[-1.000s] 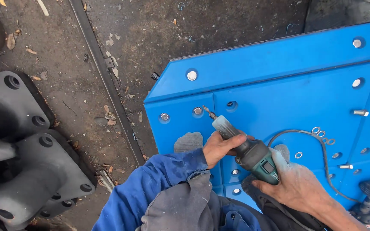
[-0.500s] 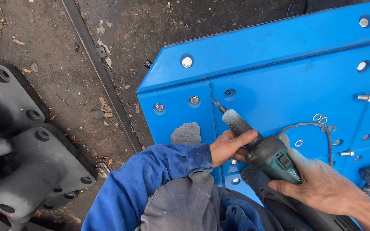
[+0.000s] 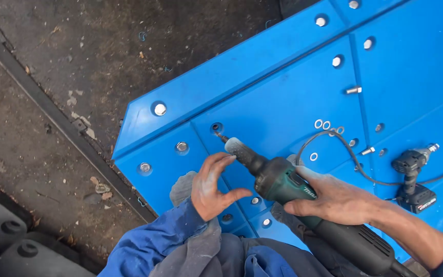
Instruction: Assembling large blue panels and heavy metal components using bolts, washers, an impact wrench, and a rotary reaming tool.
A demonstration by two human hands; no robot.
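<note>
A single head-worn camera looks steeply down from close above the person's own lap. It faces a blue panel (image 3: 293,102) filling the right and far side, with dirt floor (image 3: 78,61) on the left. Both hands sit near the bottom edge.
</note>
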